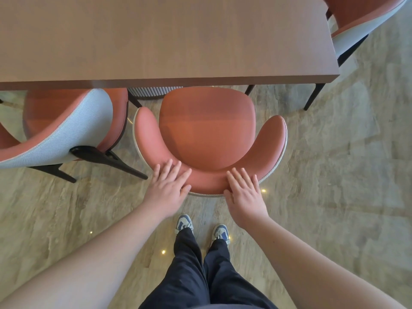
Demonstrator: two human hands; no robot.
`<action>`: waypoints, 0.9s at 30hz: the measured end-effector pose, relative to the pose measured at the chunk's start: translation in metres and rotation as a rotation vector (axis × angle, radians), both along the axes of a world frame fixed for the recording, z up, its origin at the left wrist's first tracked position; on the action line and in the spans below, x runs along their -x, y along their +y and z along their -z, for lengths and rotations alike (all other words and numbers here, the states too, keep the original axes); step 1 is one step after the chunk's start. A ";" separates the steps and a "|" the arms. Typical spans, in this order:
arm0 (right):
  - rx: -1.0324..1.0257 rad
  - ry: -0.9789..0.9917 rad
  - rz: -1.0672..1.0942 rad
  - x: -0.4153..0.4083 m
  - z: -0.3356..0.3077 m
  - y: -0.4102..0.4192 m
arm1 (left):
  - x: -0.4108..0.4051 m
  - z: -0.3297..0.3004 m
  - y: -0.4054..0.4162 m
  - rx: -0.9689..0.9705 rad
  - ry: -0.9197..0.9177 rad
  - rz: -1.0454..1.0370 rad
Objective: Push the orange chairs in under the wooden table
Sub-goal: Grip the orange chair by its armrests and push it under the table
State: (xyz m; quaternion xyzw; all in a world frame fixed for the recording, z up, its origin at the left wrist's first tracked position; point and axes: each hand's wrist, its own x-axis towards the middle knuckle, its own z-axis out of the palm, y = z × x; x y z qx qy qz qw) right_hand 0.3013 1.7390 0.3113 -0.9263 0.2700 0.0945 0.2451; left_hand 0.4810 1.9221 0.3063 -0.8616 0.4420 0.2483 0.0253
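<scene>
An orange chair (207, 132) with a curved backrest stands directly in front of me, its seat front just at the near edge of the wooden table (156, 39). My left hand (168, 186) lies flat on the left part of the backrest top, fingers spread. My right hand (244, 192) lies flat on the right part of the same backrest, fingers spread. Neither hand wraps around the backrest. A second orange chair (66, 126) with a grey outer shell stands to the left, turned at an angle, its seat partly under the table.
A third orange chair (361, 16) stands at the table's far right end. Black table legs (314, 94) stand at the near right corner. A ribbed grey base (153, 91) shows under the table. My feet (200, 228) stand on the stone-patterned floor behind the chair.
</scene>
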 end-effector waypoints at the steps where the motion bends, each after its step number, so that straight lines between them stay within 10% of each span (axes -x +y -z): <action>1: 0.033 0.054 -0.038 0.000 0.005 0.001 | 0.000 0.002 -0.001 -0.029 -0.001 0.012; 17: -0.140 0.240 0.014 -0.014 -0.017 -0.013 | -0.022 -0.025 -0.005 -0.084 0.265 -0.023; 27: -0.257 -0.012 0.491 -0.007 -0.065 -0.040 | -0.096 -0.060 0.024 0.237 0.378 -0.648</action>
